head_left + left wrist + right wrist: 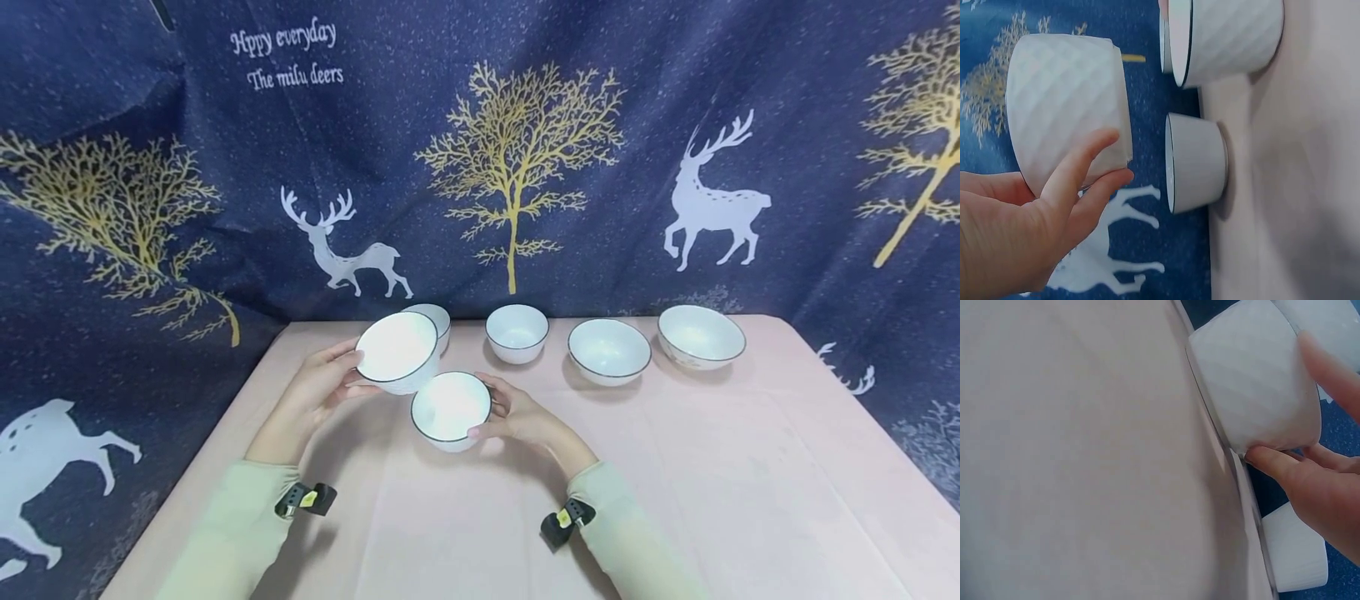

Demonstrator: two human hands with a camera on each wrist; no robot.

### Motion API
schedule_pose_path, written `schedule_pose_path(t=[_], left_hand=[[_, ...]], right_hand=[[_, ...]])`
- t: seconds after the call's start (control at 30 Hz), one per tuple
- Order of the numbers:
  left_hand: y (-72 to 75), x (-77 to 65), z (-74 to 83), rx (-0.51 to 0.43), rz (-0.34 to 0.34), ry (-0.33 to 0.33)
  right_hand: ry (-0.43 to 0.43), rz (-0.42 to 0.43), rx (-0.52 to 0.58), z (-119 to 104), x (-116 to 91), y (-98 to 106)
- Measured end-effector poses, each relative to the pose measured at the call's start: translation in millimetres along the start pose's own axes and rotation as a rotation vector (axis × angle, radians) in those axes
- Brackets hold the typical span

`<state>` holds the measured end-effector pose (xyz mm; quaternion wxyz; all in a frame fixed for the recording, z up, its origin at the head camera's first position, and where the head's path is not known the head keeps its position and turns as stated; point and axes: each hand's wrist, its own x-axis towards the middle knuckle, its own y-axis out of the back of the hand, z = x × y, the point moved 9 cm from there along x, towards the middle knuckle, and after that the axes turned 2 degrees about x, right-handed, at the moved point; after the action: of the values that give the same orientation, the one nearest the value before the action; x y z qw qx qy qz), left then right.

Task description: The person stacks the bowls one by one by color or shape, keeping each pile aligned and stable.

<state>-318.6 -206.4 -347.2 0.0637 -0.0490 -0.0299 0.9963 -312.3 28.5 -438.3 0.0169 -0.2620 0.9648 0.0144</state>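
Note:
My left hand (324, 385) grips a white bowl (397, 348) with a dark rim by its left side, raised off the table and tilted. In the left wrist view that bowl (1063, 106) shows a quilted diamond pattern, with fingertips near its foot. Lower and to the right, my right hand (521, 417) holds a smaller white bowl (452, 410) by its right side, thumb at the front rim. The right wrist view shows its patterned wall (1260, 381) between thumb and fingers. The two held bowls are side by side, overlapping slightly in the head view.
Along the table's back edge stand a small bowl (517, 333), a wider bowl (609, 352) and another wide bowl (701, 337). One more bowl (435, 323) is partly hidden behind the left-hand bowl. A dark curtain (585, 242) hangs behind the pink-covered table (712, 467).

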Motion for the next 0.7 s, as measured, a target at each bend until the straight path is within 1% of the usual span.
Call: schedule_pose_path(t=[0.13,0.27,0.47,0.7], left_hand=[[-15.0,0.0,1.2,-0.02,-0.033,-0.01],[-26.8,1.2,0.3,-0.026,-0.051,-0.004],[-35.4,3.4,-11.9,-0.022,-0.042,0.038],[-44.2,4.7,-22.8,0.041,-0.047,0.066]], right_hand=[[0.019,-0.02,-0.01,-3,-1,1],[0.032,-0.031,-0.006,-5,-1,2],[0.048,-0.058,0.024,-7,-1,-2],[0.033,-0.067,0.03,-5,-1,-3]])
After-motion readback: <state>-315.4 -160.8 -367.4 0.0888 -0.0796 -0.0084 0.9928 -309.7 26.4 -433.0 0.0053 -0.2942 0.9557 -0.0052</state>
